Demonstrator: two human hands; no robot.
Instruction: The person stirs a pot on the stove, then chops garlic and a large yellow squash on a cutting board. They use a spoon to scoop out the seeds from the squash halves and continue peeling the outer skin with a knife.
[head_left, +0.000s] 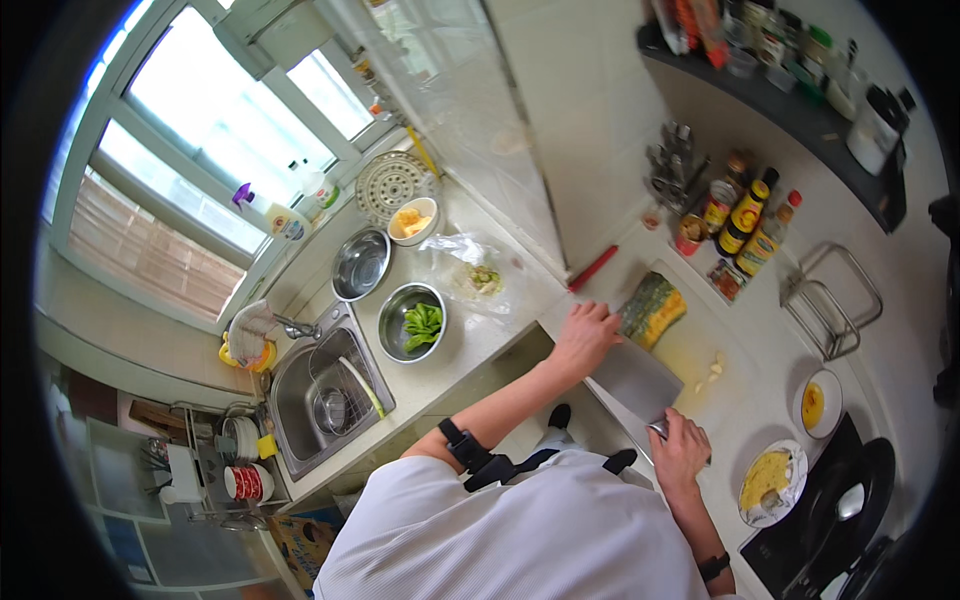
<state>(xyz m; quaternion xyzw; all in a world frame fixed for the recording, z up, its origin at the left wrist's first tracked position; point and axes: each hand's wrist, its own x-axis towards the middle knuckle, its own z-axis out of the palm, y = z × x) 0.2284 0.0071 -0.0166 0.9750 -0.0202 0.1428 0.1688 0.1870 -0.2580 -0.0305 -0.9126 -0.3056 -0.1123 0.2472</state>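
My right hand (681, 452) is closed around the handle of a cleaver (641, 382). Its broad steel blade lies across the front edge of the counter, beside the cutting board (739, 420). At the blade's far end is my left hand (589, 339), fingers bent against or just over the corner; the fingertips' hold is unclear. Just beyond that hand, a piece of green-skinned pumpkin (654, 311) with orange flesh rests on the board. Several pale pieces that look like garlic cloves (714, 369) lie to the right of the blade.
A red-handled tool (592, 268) lies by the wall corner. Sauce bottles (742, 217) stand behind the board. At right are a white bowl (819, 403), a plate of yellow food (772, 484) and a black pan (847, 510). Leafy greens fill a steel bowl (411, 324) near the sink (289, 427).
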